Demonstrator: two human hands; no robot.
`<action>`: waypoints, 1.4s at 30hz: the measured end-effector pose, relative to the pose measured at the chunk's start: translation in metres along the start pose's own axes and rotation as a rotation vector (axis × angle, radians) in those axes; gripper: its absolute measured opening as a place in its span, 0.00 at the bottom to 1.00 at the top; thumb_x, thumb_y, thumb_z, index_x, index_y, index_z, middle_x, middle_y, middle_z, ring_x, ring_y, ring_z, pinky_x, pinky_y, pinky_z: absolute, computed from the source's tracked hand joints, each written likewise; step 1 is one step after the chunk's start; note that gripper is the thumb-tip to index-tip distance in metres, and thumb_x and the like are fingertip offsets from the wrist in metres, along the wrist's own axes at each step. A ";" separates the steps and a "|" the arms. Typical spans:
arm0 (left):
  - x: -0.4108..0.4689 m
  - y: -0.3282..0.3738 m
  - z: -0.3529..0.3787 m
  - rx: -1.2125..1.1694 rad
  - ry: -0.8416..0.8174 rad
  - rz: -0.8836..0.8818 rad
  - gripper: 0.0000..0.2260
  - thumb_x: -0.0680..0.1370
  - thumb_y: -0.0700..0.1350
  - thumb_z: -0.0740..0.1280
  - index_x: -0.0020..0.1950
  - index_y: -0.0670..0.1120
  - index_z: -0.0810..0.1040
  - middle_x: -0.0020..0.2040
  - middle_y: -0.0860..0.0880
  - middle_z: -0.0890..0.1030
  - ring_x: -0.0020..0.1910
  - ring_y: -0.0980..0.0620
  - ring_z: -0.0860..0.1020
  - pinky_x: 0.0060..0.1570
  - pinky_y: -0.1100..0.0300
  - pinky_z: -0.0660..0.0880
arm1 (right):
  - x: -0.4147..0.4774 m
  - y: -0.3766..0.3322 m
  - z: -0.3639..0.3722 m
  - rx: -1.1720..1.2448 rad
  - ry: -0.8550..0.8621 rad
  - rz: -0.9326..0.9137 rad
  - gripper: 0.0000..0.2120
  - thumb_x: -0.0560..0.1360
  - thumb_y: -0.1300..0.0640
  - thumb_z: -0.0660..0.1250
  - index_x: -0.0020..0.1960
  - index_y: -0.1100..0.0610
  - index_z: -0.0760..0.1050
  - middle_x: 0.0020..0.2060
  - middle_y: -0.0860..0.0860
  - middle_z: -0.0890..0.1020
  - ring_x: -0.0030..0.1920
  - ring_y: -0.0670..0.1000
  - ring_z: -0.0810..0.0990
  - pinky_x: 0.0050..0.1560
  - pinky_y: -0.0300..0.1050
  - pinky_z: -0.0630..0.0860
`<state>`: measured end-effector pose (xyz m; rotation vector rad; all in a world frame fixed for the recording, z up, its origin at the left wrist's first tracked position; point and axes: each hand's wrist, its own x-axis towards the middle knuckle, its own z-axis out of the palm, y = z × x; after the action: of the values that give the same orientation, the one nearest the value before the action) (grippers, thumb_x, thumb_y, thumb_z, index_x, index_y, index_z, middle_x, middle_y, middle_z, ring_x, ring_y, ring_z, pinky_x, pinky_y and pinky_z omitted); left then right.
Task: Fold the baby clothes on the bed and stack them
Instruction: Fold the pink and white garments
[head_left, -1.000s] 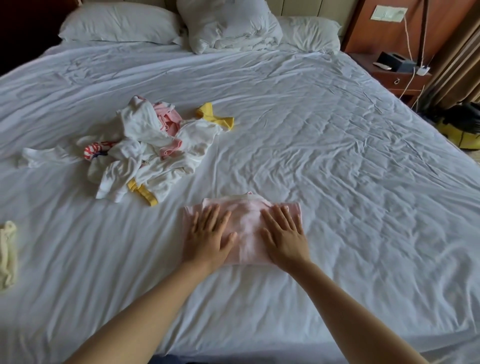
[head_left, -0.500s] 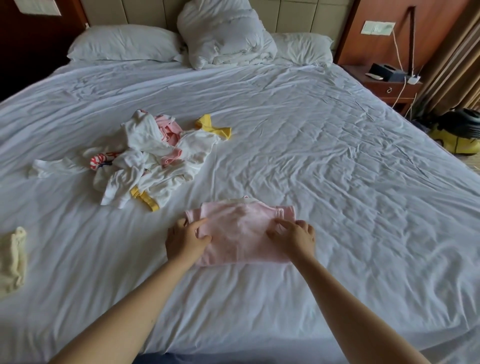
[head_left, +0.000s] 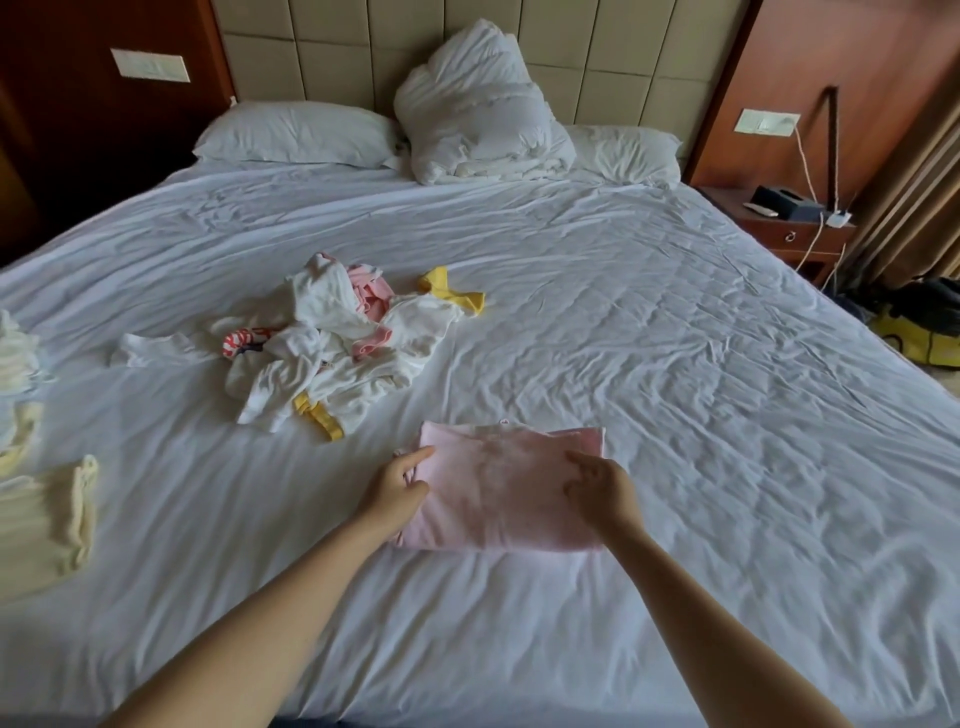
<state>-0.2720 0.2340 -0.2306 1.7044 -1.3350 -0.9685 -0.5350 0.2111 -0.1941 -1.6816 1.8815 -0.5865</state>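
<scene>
Folded pink garment (head_left: 498, 493) near bed (head_left: 675, 415) front edge; left hand (head_left: 397, 480) pinches its left side, right hand (head_left: 602, 491) fingers curl on top, grip unclear. Soft, light, floppy: lift by both sides.

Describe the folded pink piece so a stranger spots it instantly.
On the white bed, look nearer the foot than the jumbled clothes pile. The folded pink garment lies there, touched by the left hand and right hand: the only neat, all-pink rectangle.

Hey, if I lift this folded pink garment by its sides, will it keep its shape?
Probably sags in the middle: the pink garment looks like thin, soft cloth. Likely light, being small. Its folded layers may slip apart unless supported underneath.
</scene>
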 end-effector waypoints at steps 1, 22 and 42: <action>-0.004 0.002 -0.003 -0.022 0.005 0.010 0.25 0.72 0.31 0.64 0.69 0.41 0.75 0.64 0.46 0.76 0.61 0.56 0.70 0.53 0.70 0.67 | -0.002 -0.004 -0.002 0.013 0.010 -0.018 0.23 0.70 0.65 0.66 0.65 0.53 0.78 0.56 0.57 0.83 0.54 0.56 0.81 0.49 0.38 0.70; -0.157 -0.056 -0.287 -0.073 0.617 0.075 0.27 0.74 0.26 0.58 0.70 0.44 0.73 0.66 0.55 0.72 0.51 0.63 0.74 0.51 0.82 0.63 | -0.100 -0.260 0.140 0.332 -0.259 -0.435 0.22 0.71 0.68 0.66 0.63 0.56 0.79 0.50 0.55 0.83 0.48 0.49 0.80 0.43 0.35 0.72; -0.189 -0.203 -0.432 0.005 0.826 -0.146 0.27 0.76 0.27 0.59 0.73 0.44 0.71 0.44 0.54 0.69 0.36 0.66 0.71 0.46 0.77 0.67 | -0.134 -0.402 0.340 0.293 -0.446 -0.482 0.22 0.71 0.67 0.65 0.63 0.55 0.79 0.56 0.54 0.83 0.53 0.53 0.81 0.45 0.35 0.70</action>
<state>0.1669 0.5001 -0.2045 1.9103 -0.6694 -0.2490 -0.0002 0.3056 -0.1780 -1.8784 1.0320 -0.5749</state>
